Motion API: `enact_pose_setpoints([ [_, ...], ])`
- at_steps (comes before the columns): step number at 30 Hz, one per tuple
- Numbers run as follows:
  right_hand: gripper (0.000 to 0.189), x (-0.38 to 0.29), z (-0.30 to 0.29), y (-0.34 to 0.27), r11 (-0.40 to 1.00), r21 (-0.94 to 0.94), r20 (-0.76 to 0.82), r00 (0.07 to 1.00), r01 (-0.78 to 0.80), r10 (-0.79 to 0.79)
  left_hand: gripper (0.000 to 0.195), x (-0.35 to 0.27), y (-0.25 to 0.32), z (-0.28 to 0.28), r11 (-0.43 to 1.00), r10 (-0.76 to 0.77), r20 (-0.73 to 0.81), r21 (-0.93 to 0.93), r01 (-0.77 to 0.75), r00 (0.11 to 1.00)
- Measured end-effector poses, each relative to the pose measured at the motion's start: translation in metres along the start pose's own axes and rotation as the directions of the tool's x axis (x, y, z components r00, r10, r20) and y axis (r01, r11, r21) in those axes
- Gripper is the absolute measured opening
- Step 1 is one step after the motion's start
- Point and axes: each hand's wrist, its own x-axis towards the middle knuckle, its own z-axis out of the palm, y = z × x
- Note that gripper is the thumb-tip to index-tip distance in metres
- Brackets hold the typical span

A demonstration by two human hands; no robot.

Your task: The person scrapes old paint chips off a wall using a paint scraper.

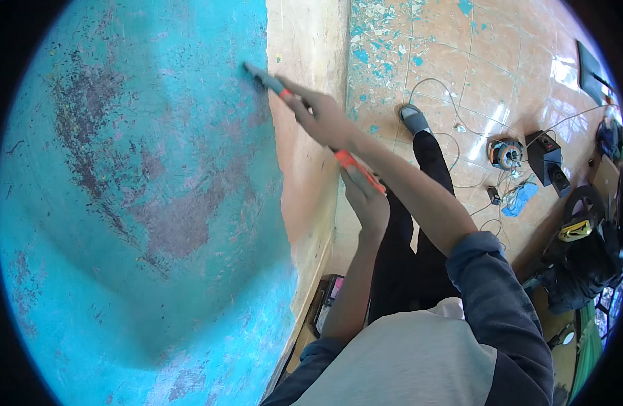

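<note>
A wall with worn turquoise paint fills the left side, with dark grey and purplish bare patches. Along its lower part runs a beige band with a ragged paint edge. My right hand grips a scraper-like tool, grey with an orange-red ring; its slightly blurred tip lies against or just over the turquoise paint. Below, my left hand is closed around an orange-red handle. This handle lines up roughly with the grey part, but my right hand hides the join.
Turquoise and pale paint flakes litter the tiled floor. Cables run to a reel beside a black speaker-like box. A blue cloth or bag lies near them. My slippered foot stands on the tiles.
</note>
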Motion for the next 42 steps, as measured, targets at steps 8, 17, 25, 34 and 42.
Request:
enact_pose_setpoints([
  [8,0.050,0.022,-0.011,-0.002,0.991,-0.117,-0.029,0.998,0.058,-0.062,0.047,0.008,0.017,0.029,0.979,0.203,-0.096,0.029,-0.201,0.974],
  [17,0.052,0.047,-0.030,-0.028,0.993,0.056,0.032,0.994,-0.107,0.106,0.045,0.035,0.033,0.024,0.982,0.067,0.007,0.179,-0.067,0.998],
  [25,0.046,-0.083,0.056,0.016,0.999,-0.027,0.045,0.999,0.030,-0.029,0.045,-0.075,-0.059,-0.056,0.988,-0.024,-0.074,-0.157,0.012,0.997],
  [34,0.050,-0.014,0.041,-0.001,1.000,0.019,-0.157,0.987,0.020,-0.017,0.044,-0.001,-0.005,-0.071,0.975,0.087,0.017,0.206,-0.089,0.996],
  [42,0.051,-0.106,0.086,0.059,0.998,-0.046,-0.018,0.999,0.048,-0.049,0.039,-0.070,-0.092,-0.087,0.996,0.077,-0.063,0.044,-0.074,0.995],
])
